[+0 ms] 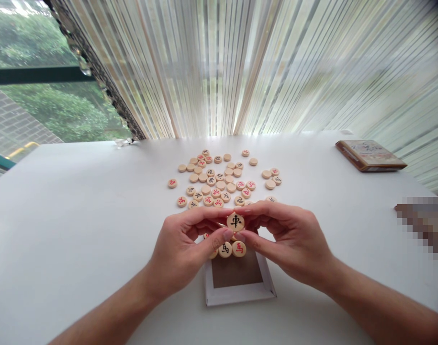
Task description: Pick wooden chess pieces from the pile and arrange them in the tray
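A round wooden Chinese chess piece [235, 222] with a black character faces me, pinched between the fingertips of both hands. My left hand [190, 239] closes on it from the left, thumb below and index finger above. From the other side my right hand [286, 235] grips it the same way. Below it is an open shallow box [240, 296] with a white rim and brown bottom. At its far end rest several chess pieces, among them a black-marked one [225, 249] and a red-marked one [239, 249]. My hands hide part of the box.
Many loose chess pieces [205, 190] lie scattered beyond my hands, some face down. A flat brown-edged box [371, 155] sits at the right back of the white table [78, 230]. A pixelated brown object [423, 225] is at the right edge. String curtains [211, 67] hang behind.
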